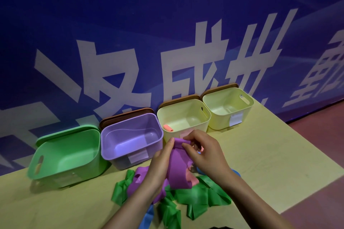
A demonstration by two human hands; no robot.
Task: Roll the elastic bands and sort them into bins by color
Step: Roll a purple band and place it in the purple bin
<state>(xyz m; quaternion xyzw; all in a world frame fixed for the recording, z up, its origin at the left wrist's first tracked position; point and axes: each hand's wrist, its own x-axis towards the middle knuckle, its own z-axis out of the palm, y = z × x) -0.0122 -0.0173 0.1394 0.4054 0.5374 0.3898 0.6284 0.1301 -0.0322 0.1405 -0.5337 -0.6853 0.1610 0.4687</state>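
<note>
both hands (188,156) pinch a smooth, flat purple band (178,167).

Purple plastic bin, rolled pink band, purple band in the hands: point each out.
Purple plastic bin (111,151): head view, front wall.
Rolled pink band (168,128): head view, roll's middle.
Purple elastic band (177,165): head view, hanging strip.

blue band (148,215) cut by bottom edge, pink band (193,179) mostly hidden under purple band (177,169)

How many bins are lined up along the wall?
4, in a row: a green bin at far left, a purple bin, then two pale yellow bins to the right. None seem hidden.
</note>
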